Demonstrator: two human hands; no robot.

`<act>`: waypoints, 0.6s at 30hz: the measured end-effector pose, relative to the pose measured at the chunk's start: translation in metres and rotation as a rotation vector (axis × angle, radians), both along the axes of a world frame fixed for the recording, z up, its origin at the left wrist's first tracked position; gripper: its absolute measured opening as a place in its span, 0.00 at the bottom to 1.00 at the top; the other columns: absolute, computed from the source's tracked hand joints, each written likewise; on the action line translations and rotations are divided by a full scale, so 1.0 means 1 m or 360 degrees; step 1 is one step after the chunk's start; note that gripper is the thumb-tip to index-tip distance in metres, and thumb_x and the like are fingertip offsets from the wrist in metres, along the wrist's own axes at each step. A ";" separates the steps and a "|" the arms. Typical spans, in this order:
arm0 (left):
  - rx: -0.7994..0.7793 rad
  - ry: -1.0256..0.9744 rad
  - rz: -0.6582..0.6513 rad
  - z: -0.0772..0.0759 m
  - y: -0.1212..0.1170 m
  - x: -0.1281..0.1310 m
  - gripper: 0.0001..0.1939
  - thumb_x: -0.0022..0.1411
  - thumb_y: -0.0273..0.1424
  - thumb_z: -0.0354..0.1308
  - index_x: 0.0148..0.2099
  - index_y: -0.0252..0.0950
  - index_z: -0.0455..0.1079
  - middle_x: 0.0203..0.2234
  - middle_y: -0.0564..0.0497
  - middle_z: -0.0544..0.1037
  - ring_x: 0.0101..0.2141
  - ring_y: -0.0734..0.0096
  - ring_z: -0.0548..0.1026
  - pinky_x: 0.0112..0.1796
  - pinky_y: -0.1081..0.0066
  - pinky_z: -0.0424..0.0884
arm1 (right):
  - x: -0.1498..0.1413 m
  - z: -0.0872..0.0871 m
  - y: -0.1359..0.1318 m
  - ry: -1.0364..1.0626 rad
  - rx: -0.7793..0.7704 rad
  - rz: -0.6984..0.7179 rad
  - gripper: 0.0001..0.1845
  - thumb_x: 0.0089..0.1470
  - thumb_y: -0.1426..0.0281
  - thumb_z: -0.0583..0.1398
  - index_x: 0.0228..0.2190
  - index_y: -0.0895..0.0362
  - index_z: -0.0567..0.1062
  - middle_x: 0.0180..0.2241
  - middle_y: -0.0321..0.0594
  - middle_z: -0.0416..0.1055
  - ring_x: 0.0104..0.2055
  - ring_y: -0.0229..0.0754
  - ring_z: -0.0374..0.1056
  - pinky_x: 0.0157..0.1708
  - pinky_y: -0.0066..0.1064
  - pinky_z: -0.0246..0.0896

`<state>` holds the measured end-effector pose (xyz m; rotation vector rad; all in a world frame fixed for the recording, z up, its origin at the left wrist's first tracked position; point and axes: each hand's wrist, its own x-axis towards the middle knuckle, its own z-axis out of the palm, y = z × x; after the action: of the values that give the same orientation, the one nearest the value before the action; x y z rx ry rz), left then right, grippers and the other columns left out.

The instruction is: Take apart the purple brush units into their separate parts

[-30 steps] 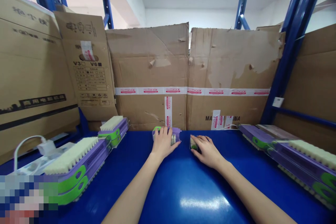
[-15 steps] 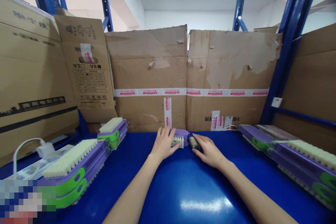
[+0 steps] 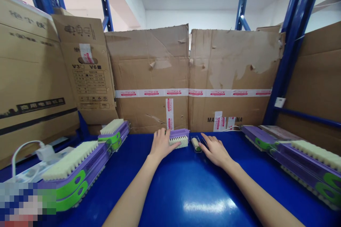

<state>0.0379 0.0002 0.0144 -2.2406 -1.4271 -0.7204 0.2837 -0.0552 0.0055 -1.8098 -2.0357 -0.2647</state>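
At the far middle of the blue tabletop, my left hand (image 3: 160, 147) is closed round the left end of a purple scrub brush (image 3: 180, 139). Its cream bristles point down, with my thumb in front of them; the hand covers its left end. Just right of the brush lies a small clear case (image 3: 196, 144) with a cream-coloured piece inside. What the piece is, I cannot make out. My right hand (image 3: 217, 151) is beside the case, fingers spread; the thumb tip is at the case's right side, and the index finger points past it.
Stacked purple-and-green brushes stand left (image 3: 71, 173) and right (image 3: 303, 163) along the table. A power strip (image 3: 34, 168) with a white plug and cable is at far left. Cardboard sheets (image 3: 149, 67) wall off the back, between blue rack posts (image 3: 295, 39).
The brush under my left hand moved right and turned, so more bristles show. My right hand's fingers lifted off the clear case and spread, and more of the case is visible.
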 end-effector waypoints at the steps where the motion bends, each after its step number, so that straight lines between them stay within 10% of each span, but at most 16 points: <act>1: -0.0047 -0.0017 -0.0010 0.000 0.000 0.000 0.34 0.58 0.53 0.54 0.54 0.29 0.65 0.42 0.40 0.70 0.44 0.53 0.69 0.46 0.59 0.64 | -0.001 -0.001 0.000 -0.0013 0.0003 0.0007 0.29 0.63 0.58 0.46 0.60 0.59 0.62 0.51 0.53 0.69 0.53 0.54 0.63 0.48 0.44 0.57; 12: -0.0069 -0.0079 -0.0173 -0.006 0.002 0.000 0.29 0.57 0.43 0.62 0.54 0.34 0.58 0.45 0.42 0.69 0.46 0.56 0.68 0.44 0.61 0.66 | -0.003 -0.004 -0.002 -0.0054 0.0036 0.0122 0.28 0.60 0.59 0.52 0.58 0.58 0.63 0.49 0.52 0.70 0.51 0.54 0.64 0.45 0.43 0.58; 18: 0.0006 -0.0046 -0.0216 -0.010 0.002 0.000 0.35 0.51 0.39 0.67 0.55 0.36 0.55 0.48 0.42 0.68 0.48 0.56 0.68 0.44 0.61 0.66 | -0.010 -0.002 -0.004 -0.0189 0.0284 0.0300 0.12 0.57 0.67 0.57 0.42 0.56 0.73 0.43 0.47 0.69 0.45 0.49 0.63 0.42 0.38 0.57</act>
<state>0.0378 0.0022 0.0049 -2.3512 -1.2947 -0.8006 0.2732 -0.0597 0.0032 -1.5172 -2.1699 -0.4917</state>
